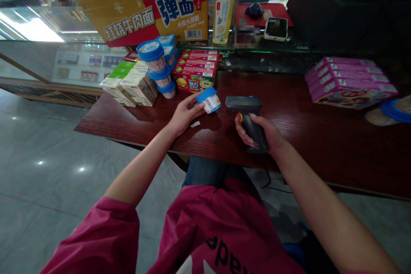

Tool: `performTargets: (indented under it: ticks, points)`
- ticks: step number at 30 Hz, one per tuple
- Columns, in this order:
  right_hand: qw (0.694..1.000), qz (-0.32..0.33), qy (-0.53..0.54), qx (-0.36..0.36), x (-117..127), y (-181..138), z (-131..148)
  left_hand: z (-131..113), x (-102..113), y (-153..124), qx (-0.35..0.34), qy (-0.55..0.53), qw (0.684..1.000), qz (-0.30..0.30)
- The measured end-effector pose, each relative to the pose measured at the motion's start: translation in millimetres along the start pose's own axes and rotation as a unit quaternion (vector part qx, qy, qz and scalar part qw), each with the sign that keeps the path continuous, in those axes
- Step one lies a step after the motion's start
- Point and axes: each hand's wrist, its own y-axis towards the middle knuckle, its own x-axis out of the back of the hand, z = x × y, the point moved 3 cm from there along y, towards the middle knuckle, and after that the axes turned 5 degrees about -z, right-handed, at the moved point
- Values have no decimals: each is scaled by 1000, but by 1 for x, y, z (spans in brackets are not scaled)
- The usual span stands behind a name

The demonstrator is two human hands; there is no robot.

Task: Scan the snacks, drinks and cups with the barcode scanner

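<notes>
My left hand (188,113) grips a small tub with a blue lid (209,101), tilted so that its barcode faces the scanner. My right hand (257,132) is wrapped round the handle of a black barcode scanner (245,105), whose head points left at the tub across a short gap. Just behind my left hand stand stacked blue-lidded tubs (159,78). Beside them are red snack boxes (195,70) in a row. White and green cartons (131,83) stand to the left of the tubs.
Purple boxes (351,81) and another blue-lidded tub (393,112) lie at the right of the dark wooden counter (289,137). At the back are a large noodle carton (147,15), a yellow drink bottle (223,8), a phone (276,28) and a mouse (254,10).
</notes>
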Motion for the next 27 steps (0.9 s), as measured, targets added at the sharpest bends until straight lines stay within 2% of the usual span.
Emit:
performTargets:
  ticks: [5, 8, 11, 15, 22, 27]
  points:
    - [1000, 13, 5, 6, 0, -1, 1, -4, 1, -2, 18, -10, 1000, 20]
    - [1000, 20, 5, 3, -1, -2, 0, -1, -5, -3, 9, -11, 1000, -11]
    - [1000, 18, 0, 0, -3, -2, -2, 1, -11, -3, -47, 36, 995, -80]
    - [1000, 7, -18, 4, -2, 0, -3, 0, -13, -5, -147, 161, 965, -142]
    - [999, 13, -37, 4, -1, 2, -5, -1, -9, -4, -127, 224, 950, -179]
    - [999, 5, -30, 17, 0, 1, -4, -4, -10, -5, -144, 206, 952, -174]
